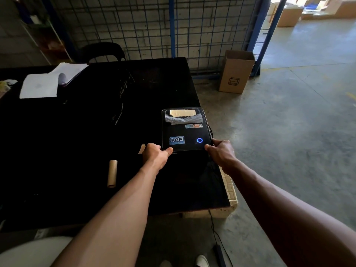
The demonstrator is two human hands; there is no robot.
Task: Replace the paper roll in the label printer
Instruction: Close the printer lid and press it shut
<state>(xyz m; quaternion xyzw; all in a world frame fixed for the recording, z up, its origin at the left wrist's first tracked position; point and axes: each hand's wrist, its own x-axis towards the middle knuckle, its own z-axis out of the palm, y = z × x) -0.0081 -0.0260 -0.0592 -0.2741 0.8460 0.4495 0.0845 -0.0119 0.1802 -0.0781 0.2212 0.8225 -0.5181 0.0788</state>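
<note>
A black label printer (185, 130) sits near the right edge of a black table (96, 132). A blue ring light glows on its lid, and a paper roll shows through the lid's window at the far end. My left hand (156, 155) grips the lid's near left corner, thumb on top. My right hand (219, 151) grips the near right corner in the same way. An empty brown cardboard core (112, 173) lies on the table to the left of my left arm. A small pale scrap (142, 148) lies just left of my left hand.
White papers (48, 81) lie at the table's far left. A dark chair back (102, 52) stands behind the table before a blue wire fence. An open cardboard box (236, 72) stands on the concrete floor at right. A power cable (215, 234) hangs below the table edge.
</note>
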